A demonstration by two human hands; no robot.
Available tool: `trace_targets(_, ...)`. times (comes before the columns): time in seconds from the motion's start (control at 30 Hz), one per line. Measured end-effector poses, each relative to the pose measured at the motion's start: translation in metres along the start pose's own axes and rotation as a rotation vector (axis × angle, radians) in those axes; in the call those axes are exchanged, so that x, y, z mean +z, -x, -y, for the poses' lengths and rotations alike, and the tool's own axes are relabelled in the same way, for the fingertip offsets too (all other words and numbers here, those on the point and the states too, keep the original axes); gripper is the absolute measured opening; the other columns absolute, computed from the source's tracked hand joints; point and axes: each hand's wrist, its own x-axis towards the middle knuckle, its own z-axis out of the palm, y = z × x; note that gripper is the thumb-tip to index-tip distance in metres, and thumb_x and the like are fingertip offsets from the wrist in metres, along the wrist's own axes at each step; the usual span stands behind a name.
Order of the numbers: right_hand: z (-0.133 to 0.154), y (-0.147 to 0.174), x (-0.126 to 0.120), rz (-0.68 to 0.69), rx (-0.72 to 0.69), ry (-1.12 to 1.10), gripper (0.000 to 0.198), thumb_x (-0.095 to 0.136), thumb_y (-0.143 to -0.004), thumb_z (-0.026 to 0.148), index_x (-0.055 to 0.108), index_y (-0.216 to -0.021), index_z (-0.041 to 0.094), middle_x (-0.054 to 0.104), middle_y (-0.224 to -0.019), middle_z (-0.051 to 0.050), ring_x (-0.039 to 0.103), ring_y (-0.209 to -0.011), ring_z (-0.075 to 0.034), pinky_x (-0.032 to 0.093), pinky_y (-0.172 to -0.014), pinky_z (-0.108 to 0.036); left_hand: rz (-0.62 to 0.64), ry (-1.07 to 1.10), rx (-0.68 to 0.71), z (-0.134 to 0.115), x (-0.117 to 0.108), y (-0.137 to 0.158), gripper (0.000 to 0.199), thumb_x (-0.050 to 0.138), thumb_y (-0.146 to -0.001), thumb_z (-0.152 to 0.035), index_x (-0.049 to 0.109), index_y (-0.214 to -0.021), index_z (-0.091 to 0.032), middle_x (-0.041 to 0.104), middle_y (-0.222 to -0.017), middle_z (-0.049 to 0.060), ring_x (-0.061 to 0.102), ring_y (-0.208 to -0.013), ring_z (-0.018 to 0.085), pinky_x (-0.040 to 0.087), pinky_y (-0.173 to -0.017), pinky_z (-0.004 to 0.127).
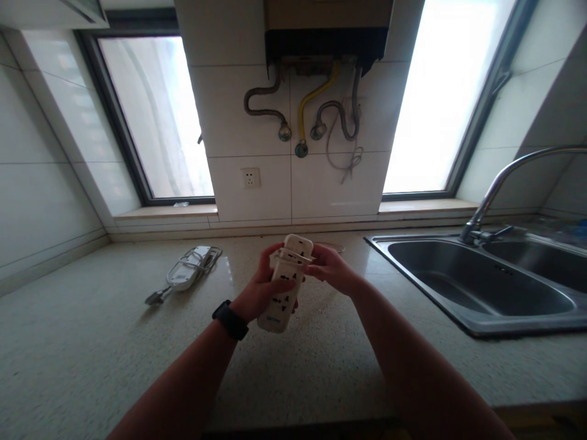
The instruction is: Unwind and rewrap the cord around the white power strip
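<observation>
head view: l. hand is wrapped round a white power strip, thumb lying across its socket face, fingertips showing at the far edge. r. hand is at the strip's upper end, fingertips pinched together at the strip's side by a pale cord; exact grip on the cord is too small to tell. cord goes across the strip's upper part, just above the l. thumb. so the strip is btwn the two hands, tilted, top end leaning to the r. hand's side, over the counter. dark watch on the l. wrist.

to the left of the l. hand, well apart, a 2nd power strip lies on the counter w/ its own cord wound round it, plug at the end nearer the person. just past the r. hand, a thin loop lies on the counter, partly hidden.

right of the r. hand: metal sink w/ a curved tap. beyond both hands, up on the tiled wall: outlet, yellow pipe & a boxy heater, btwn two bright windows.
</observation>
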Motion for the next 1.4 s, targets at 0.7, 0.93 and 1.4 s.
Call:
trace_targets(0.7, -0.009, -0.003, 0.029, -0.276, -0.041, -0.038, 0.041, 0.076, -0.078, 0.047, 0.068, -0.103, 0.015, 0.064, -0.081, -0.004, 0.054, -0.066, -0.014, 0.043, -0.053, -0.024, -0.003, -0.127, 0.025, 0.000, -0.004, -0.005, 0.080, 0.071, -0.086, -0.023, 0.021, -0.145, -0.045, 0.058, -0.119, 0.007, 0.068, -0.090, 0.024, 0.059, -0.071, 0.041)
trace_targets(0.93, -0.011, -0.008, 0.027, -0.317, -0.072, 0.089, 0.040, 0.076, -0.077, 0.048, 0.069, -0.100, 0.016, 0.067, -0.087, -0.005, 0.059, -0.079, -0.019, 0.048, -0.069, -0.029, -0.060, -0.411, 0.097, 0.000, -0.011, -0.009, 0.085, 0.067, -0.089, -0.023, 0.014, -0.154, -0.034, 0.065, -0.116, 0.009, 0.064, -0.097, 0.022, 0.050, -0.087, 0.040)
trace_targets(1.4, -0.017, -0.007, 0.059, -0.455, -0.103, 0.204, 0.036, 0.069, -0.085, 0.035, 0.067, -0.115, 0.017, 0.073, -0.108, -0.009, 0.065, -0.102, -0.025, 0.049, -0.093, -0.037, -0.522, -1.182, 0.212, 0.019, 0.012, -0.011, 0.123, 0.078, -0.076, -0.036, -0.012, -0.158, -0.018, 0.051, -0.142, 0.028, 0.063, -0.117, 0.039, 0.054, -0.087, 0.048)
